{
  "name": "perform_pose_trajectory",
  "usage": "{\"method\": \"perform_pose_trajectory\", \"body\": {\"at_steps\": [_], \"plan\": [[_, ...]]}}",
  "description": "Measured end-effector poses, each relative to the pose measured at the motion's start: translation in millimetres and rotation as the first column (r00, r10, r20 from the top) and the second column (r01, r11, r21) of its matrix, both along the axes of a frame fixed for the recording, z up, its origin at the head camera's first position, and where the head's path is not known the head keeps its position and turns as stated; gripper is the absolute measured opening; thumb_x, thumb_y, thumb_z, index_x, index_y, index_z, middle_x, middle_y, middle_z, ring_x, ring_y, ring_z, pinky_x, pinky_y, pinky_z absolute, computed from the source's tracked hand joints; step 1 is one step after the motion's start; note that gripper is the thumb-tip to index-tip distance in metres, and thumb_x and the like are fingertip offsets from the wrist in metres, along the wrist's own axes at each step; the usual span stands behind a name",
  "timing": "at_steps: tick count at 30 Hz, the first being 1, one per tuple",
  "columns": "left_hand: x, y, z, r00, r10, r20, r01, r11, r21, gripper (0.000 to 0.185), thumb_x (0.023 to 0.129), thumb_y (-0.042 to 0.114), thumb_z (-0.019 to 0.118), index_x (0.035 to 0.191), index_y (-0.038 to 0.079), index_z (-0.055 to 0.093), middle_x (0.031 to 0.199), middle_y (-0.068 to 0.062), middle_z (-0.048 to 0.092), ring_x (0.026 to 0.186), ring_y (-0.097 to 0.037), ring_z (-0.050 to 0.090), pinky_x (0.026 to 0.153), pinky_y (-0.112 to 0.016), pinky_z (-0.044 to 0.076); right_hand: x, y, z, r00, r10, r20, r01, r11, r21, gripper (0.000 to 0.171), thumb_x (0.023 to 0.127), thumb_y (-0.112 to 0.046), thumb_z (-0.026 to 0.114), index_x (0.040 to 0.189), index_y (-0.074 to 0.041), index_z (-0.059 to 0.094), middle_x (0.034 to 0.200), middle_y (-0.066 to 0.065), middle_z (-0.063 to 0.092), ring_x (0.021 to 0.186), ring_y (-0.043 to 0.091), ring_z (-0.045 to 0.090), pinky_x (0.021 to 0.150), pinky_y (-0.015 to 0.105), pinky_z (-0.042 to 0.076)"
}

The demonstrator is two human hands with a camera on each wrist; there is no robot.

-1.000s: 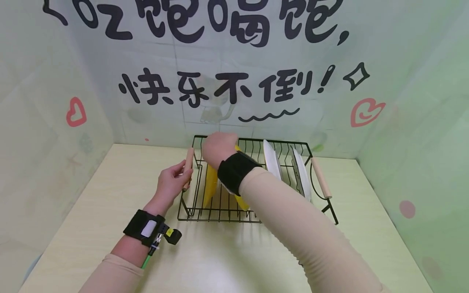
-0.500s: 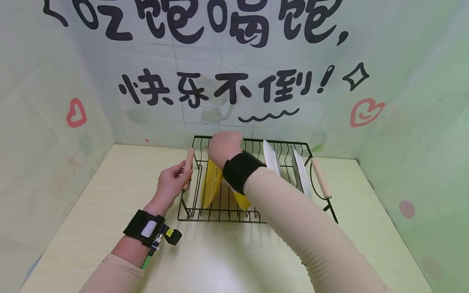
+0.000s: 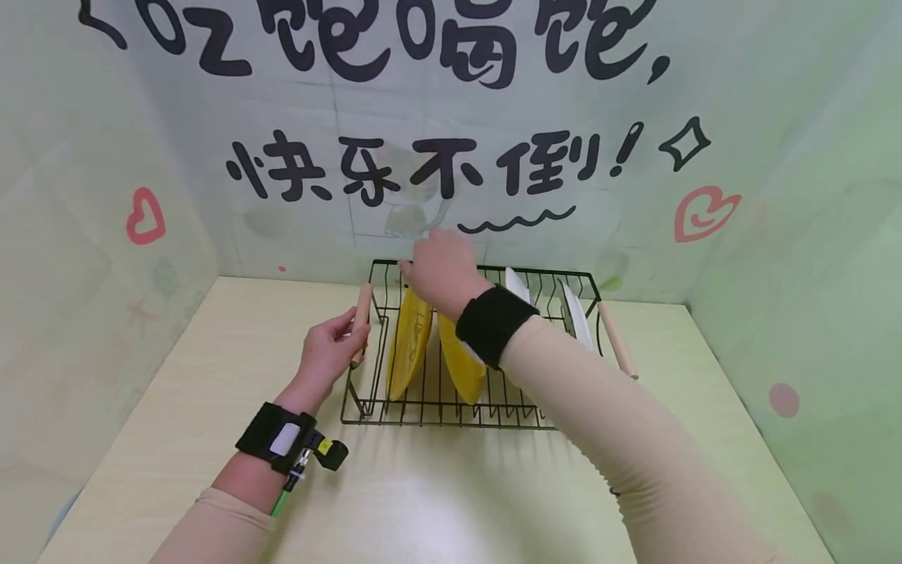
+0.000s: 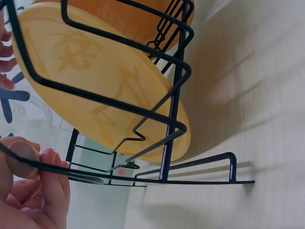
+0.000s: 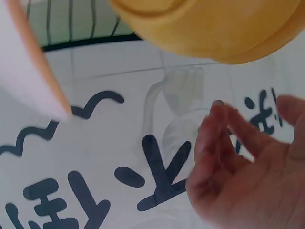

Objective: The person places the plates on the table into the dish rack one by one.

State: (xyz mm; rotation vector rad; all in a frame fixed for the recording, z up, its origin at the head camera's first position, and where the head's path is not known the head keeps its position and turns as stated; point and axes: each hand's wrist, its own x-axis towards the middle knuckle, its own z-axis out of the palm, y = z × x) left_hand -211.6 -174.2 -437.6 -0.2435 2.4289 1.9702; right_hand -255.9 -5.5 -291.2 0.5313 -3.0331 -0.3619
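At the left end of a black wire dish rack (image 3: 451, 426), my left hand (image 3: 326, 356) grips the wooden handle (image 3: 362, 317); the handle's round end shows between thumb and fingers in the left wrist view. Two yellow plates (image 3: 409, 352) (image 3: 461, 364) stand on edge in the rack's left half. My right hand (image 3: 445, 266) is over the rack's back, above the tops of these plates. In the right wrist view its fingers (image 5: 214, 133) are loosely bent with nothing between them, apart from the yellow plate (image 5: 224, 33).
Two white plates (image 3: 518, 282) (image 3: 578, 313) stand on edge in the rack's right half, partly behind my right arm. A second wooden handle (image 3: 618, 341) is at the right end. The rack sits on a pale wooden table (image 3: 416, 501) before a printed backdrop (image 3: 303, 102).
My right hand has let go of the left yellow plate and risen up and to the right, uncovering both yellow plates. My left hand keeps its grip on the handle.
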Motion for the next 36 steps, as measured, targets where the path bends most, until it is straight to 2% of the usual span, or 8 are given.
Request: {"method": "perform_pose_trajectory", "body": {"at_steps": [1, 4, 9, 12, 18, 23, 32, 36], "plan": [[1.0, -1, -0.2, 1.0, 0.0, 0.003, 0.0, 1.0, -0.004, 0.057, 0.093, 0.026, 0.06, 0.145, 0.015, 0.04, 0.12, -0.019, 0.059, 0.088, -0.015, 0.062, 0.066, -0.018, 0.054, 5.2, 3, -0.5, 0.999, 0.028, -0.04, -0.029, 0.999, -0.023, 0.048, 0.099, -0.051, 0.033, 0.104, -0.015, 0.065, 0.105, 0.003, 0.058, 0.098, 0.02, 0.052, 0.086, 0.035, 0.046], [3.7, -3, 0.3, 1.0, -0.003, 0.013, 0.003, 1.0, -0.023, 0.057, 0.093, 0.028, 0.06, 0.145, 0.015, 0.04, 0.122, -0.02, 0.059, 0.091, -0.015, 0.063, 0.067, -0.018, 0.054, 33.0, 12, -3.4, 0.981, 0.138, -0.14, -0.15, 0.985, -0.084, 0.051, 0.099, -0.051, 0.032, 0.131, -0.018, 0.053, 0.131, 0.005, 0.051, 0.118, 0.025, 0.046, 0.101, 0.041, 0.038], [6.3, -4, 2.6, 1.0, -0.008, 0.012, 0.008, 0.999, -0.04, 0.056, 0.094, 0.026, 0.059, 0.145, 0.015, 0.039, 0.121, -0.023, 0.059, 0.097, -0.024, 0.063, 0.066, -0.019, 0.054, 88.0, 33, -17.5, 0.927, 0.305, -0.216, -0.343, 0.925, -0.162, 0.053, 0.099, -0.051, 0.035, 0.141, -0.02, 0.045, 0.145, 0.006, 0.042, 0.133, 0.027, 0.037, 0.112, 0.046, 0.027], [6.6, -3, 3.5, 1.0, -0.009, 0.019, 0.01, 0.999, -0.048, 0.056, 0.094, 0.026, 0.059, 0.145, 0.015, 0.039, 0.121, -0.02, 0.059, 0.098, -0.025, 0.062, 0.066, -0.018, 0.054, 109.1, 52, -26.4, 0.919, 0.331, -0.215, -0.378, 0.896, -0.233, 0.053, 0.098, -0.05, 0.039, 0.142, -0.021, 0.044, 0.149, 0.006, 0.037, 0.138, 0.029, 0.031, 0.115, 0.05, 0.02], [3.2, 0, 3.8, 0.999, -0.025, 0.022, 0.026, 0.998, -0.049, 0.058, 0.093, 0.026, 0.06, 0.145, 0.014, 0.038, 0.121, -0.019, 0.059, 0.099, -0.026, 0.063, 0.066, -0.019, 0.054, 129.1, 104, -28.0, 0.963, 0.237, -0.128, -0.268, 0.884, -0.383, 0.061, 0.095, -0.053, 0.043, 0.148, -0.024, 0.033, 0.157, 0.003, 0.021, 0.145, 0.029, 0.015, 0.116, 0.055, 0.01], [0.0, 0, 3.5, 0.999, -0.025, 0.029, 0.026, 0.998, -0.057, 0.058, 0.093, 0.027, 0.06, 0.145, 0.014, 0.038, 0.119, -0.018, 0.06, 0.099, -0.027, 0.062, 0.065, -0.019, 0.054, 134.3, 151, -24.8, 0.986, 0.117, -0.12, -0.163, 0.836, -0.524, 0.065, 0.093, -0.048, 0.052, 0.149, -0.021, 0.03, 0.157, 0.005, 0.02, 0.144, 0.034, 0.014, 0.114, 0.059, 0.006], [0.9, -2, 5.4, 0.999, -0.033, 0.027, 0.035, 0.996, -0.079, 0.058, 0.094, 0.026, 0.06, 0.146, 0.012, 0.037, 0.12, -0.018, 0.061, 0.095, -0.023, 0.064, 0.066, -0.019, 0.054, 123.0, 223, -40.3, 0.995, -0.074, -0.069, 0.012, 0.761, -0.648, 0.065, 0.096, -0.041, 0.05, 0.149, -0.009, 0.028, 0.155, 0.018, 0.021, 0.14, 0.043, 0.018, 0.106, 0.069, 0.009], [1.8, -2, 4.5, 0.999, -0.046, 0.019, 0.047, 0.995, -0.091, 0.061, 0.093, 0.032, 0.06, 0.146, 0.012, 0.037, 0.119, -0.018, 0.06, 0.096, -0.027, 0.063, 0.066, -0.02, 0.054, 115.4, 251, -49.1, 0.991, -0.131, -0.036, 0.078, 0.768, -0.636, 0.065, 0.099, -0.041, 0.044, 0.149, -0.004, 0.026, 0.154, 0.023, 0.018, 0.138, 0.048, 0.016, 0.104, 0.072, 0.007]]}}
